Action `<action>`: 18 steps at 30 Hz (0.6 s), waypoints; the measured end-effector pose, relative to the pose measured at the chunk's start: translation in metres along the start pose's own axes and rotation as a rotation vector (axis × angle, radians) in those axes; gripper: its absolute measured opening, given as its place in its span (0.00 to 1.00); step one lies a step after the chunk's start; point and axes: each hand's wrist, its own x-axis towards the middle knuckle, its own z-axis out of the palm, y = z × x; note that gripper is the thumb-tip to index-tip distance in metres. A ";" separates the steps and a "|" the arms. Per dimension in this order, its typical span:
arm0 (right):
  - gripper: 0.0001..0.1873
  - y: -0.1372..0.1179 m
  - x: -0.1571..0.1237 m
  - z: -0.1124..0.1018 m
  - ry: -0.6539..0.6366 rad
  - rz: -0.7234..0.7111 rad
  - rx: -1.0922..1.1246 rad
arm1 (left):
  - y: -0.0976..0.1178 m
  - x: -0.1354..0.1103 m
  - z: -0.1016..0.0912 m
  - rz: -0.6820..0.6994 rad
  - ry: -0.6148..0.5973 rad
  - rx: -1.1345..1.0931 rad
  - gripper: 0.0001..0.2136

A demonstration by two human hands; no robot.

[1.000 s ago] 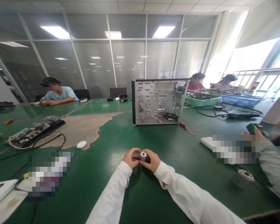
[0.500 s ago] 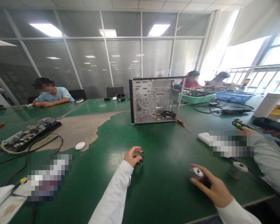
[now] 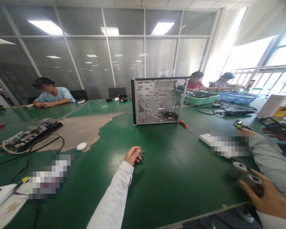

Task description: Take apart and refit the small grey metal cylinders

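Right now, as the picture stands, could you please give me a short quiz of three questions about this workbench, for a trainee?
1. True or false: the right hand holds a metal cylinder.
2. What lies on the green table just off the fingertips of the left hand? A) a small dark piece B) a roll of tape C) a cup
3. On which side of the open computer case does the orange-handled screwdriver lie, as the camera sees it?
Key: 1 true; 2 A; 3 the right side.
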 end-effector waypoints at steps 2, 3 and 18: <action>0.33 -0.005 0.008 0.000 -0.055 -0.020 -0.061 | 0.002 0.001 -0.003 -0.014 0.045 -0.038 0.20; 0.32 -0.007 0.011 0.000 -0.079 -0.027 -0.077 | 0.003 0.002 -0.005 -0.016 0.066 -0.053 0.20; 0.32 -0.029 0.043 0.037 -0.041 -0.089 -0.053 | 0.002 0.005 -0.009 -0.009 0.120 -0.063 0.21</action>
